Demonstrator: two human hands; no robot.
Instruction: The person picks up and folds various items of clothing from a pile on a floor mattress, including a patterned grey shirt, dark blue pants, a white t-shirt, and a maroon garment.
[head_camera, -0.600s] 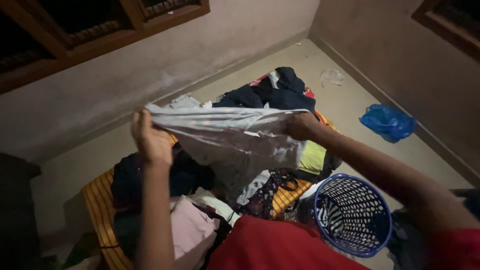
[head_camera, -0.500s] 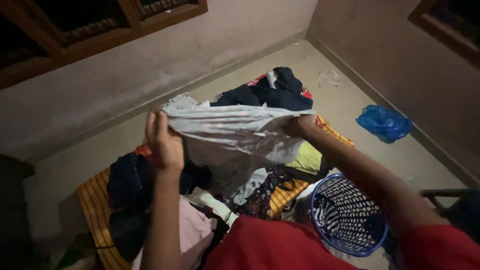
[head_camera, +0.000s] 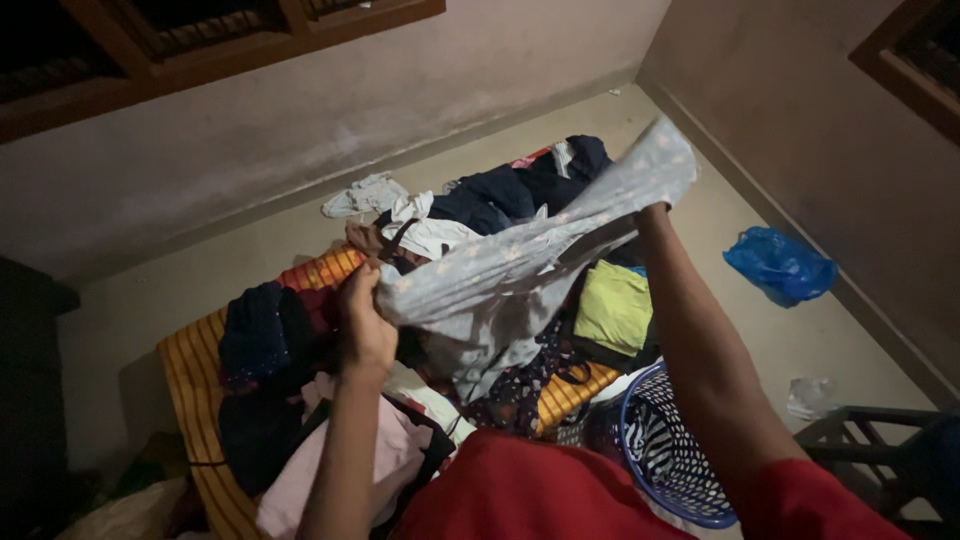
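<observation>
1. Bare plastered walls and a pale concrete floor (head_camera: 800, 330) are seen in a dim room corner, with clothes heaped on an orange striped woven mat (head_camera: 190, 370).
2. A thin pale grey patterned garment (head_camera: 520, 265) is gripped at one end by the left hand (head_camera: 365, 325), fist closed, forearm raised upright.
3. The other end is held high by the right hand (head_camera: 655, 205), mostly hidden behind the cloth, arm stretched up and away.
4. The soft, creased cloth is stretched slantwise in the air above the pile.
5. A yellow-green folded cloth (head_camera: 615, 305), dark navy garments (head_camera: 520, 190) and a pink cloth (head_camera: 375, 465) lie below.
6. A round blue perforated plastic basket (head_camera: 665, 445) stands beside the right arm; a crumpled blue plastic bag (head_camera: 780, 265) lies by the wall.
</observation>
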